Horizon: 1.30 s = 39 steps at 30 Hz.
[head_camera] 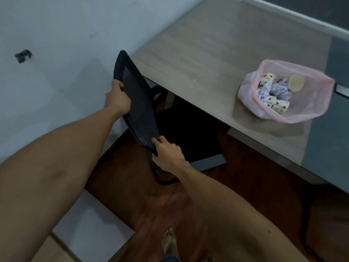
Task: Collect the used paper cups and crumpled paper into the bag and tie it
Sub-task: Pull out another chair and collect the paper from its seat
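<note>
Bag [309, 103] open on table [207, 59], well apart from both hands gripping chair back [137, 103].

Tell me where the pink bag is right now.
In the head view the pink bag sits open on the table at the right, cups and crumpled paper inside it, well away from both hands, which grip the black chair back.

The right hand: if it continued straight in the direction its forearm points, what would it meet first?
The right hand already grips the black mesh chair back, so that comes first. Beyond it the line runs up-left toward the pale wall, not the pink plastic bag. Depth is unclear.
</note>
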Tool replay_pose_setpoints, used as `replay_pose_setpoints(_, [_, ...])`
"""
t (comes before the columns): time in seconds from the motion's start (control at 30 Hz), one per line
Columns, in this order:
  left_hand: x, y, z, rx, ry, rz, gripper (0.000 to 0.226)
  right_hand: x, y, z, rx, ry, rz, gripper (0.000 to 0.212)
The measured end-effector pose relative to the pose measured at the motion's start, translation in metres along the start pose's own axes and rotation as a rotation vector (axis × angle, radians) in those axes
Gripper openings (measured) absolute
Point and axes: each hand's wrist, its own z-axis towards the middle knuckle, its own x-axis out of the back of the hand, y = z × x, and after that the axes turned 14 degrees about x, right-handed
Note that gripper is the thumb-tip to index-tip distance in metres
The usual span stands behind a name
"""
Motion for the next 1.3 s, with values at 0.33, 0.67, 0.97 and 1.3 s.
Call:
replay_pose_setpoints(0.33, [-0.05, 0.047, -0.08, 0.093, -0.166, -0.146, 0.032, 0.039, 0.082, -0.093, -0.264, 0.075, -0.007, 0.029])
replay_pose_setpoints(0.67, [-0.117, 0.111, -0.123, 0.212, -0.319, -0.339, 0.043, 0.091, 0.2, -0.151, -0.513, 0.253, 0.095, 0.021])
replay_pose_setpoints(0.97, [-0.156, 0.154, -0.135, 0.297, -0.328, -0.464, 0.048, 0.112, 0.251, -0.159, -0.519, 0.29, 0.083, 0.021])
replay_pose_setpoints(1.3, [-0.154, 0.141, -0.116, 0.158, -0.31, -0.239, 0.045, 0.107, 0.253, -0.151, -0.498, 0.273, 0.054, 0.019])
